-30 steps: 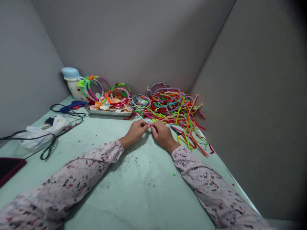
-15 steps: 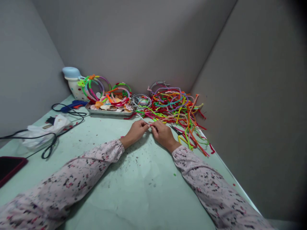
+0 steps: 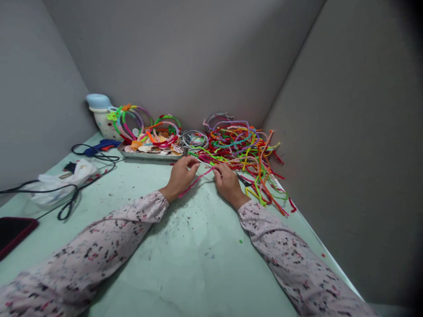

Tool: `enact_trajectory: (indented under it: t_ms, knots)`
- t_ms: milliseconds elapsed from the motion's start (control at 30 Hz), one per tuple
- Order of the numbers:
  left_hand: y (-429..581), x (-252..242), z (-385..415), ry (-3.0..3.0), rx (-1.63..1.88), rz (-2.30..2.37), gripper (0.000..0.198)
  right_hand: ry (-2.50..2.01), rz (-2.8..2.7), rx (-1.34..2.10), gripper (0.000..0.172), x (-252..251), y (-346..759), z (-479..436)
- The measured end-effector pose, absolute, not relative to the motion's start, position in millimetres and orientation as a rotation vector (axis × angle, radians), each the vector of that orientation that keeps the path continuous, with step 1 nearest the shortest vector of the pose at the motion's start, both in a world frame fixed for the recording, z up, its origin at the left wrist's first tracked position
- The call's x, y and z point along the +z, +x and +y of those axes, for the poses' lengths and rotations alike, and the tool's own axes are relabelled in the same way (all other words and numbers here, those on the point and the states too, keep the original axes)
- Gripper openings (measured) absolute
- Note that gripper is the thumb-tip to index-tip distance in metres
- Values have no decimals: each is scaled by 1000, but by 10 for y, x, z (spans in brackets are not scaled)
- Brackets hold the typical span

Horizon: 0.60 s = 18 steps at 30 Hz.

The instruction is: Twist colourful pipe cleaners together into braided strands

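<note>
My left hand [image 3: 182, 177] is closed, its thumb and finger pinching a thin pale grey wire [image 3: 205, 164] that runs across to the other hand. My right hand [image 3: 228, 184] is closed too, pinching a pink pipe cleaner [image 3: 197, 181] where it meets the wire. From those fingertips the pipe cleaner slants down and left, its free end near my left wrist. Black-bladed scissors [image 3: 243, 180] lie just right of my right hand, partly under pipe cleaners. Exactly how the pipe cleaner and wire join is hidden by my fingers.
A pile of coloured pipe cleaners [image 3: 236, 141] spreads at the back right. Beside it are coiled grey wires [image 3: 194, 140] and a metal tray [image 3: 145, 156] with wrapped hoops and round pieces. A bottle [image 3: 105, 119], blue glue gun [image 3: 101, 146], cable, plastic bag [image 3: 59, 185] and phone [image 3: 15, 235] stand left.
My hands have moved apart, the left one shifting left and slightly away from me. The pink pipe cleaner now shows at length between them, slanting toward my left wrist.
</note>
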<state>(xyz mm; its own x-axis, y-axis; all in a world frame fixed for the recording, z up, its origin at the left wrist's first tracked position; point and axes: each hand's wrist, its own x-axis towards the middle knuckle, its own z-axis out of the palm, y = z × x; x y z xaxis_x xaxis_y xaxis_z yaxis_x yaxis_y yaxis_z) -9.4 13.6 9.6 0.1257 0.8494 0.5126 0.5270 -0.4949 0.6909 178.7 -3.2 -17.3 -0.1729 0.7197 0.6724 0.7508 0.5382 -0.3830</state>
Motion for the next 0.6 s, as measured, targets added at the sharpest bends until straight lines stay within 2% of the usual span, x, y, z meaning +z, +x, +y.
enact_trajectory:
  t_ms: [133,433,600]
  knots:
    - [-127,132,123,2400,1455,1393,20,-1193,-1908,-24,19,-167,1794,-29]
    - [-94,39,104,2673,1167,1290,19,-1145,-1994,74,20,-154,1766,-82]
    - [-100,-13,136,2714,1188,1246,15,-1072,-2021,83,19,-149,1753,-99]
